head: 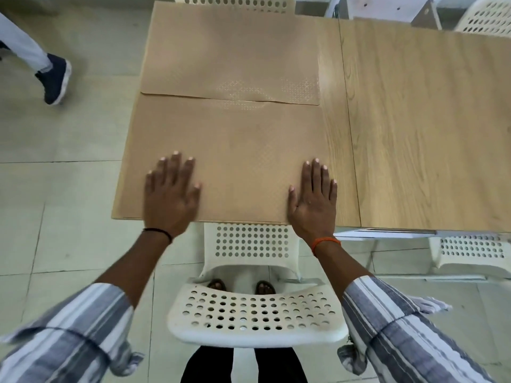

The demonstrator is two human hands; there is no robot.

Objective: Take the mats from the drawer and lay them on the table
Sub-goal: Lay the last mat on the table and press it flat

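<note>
Looks like we're at the laying-down step here, pretty far along. Two tan mats are already on the wooden worktop (pixel 414 128): the far mat (pixel 232 48) sits up by the far edge, and the near mat (pixel 229 150) lies right in front of us, its far edge touching or slightly tucked under the far one. The seam is a bit wavy there, so we can't tell exactly which overlaps which.

Both our hands are flat on the near mat, palms down. The left hand (pixel 170 199) has its fingers (pixel 175 167) straight and spread apart, a little blurred, so it may be sliding. The right hand (pixel 313 201) sits at the mat's near right corner with fingers straight and mostly together, thumb out to the side. Nothing is pinched or gripped; it's just pressing and smoothing. Both forearms reach forward over a white perforated chair (pixel 257 319) tucked at the worktop's edge.

Next move, we'd guess: square the near mat with the worktop's front edge, flatten that seam, then lift off. No drawer in view, so whether more mats are left we can't say.
</note>
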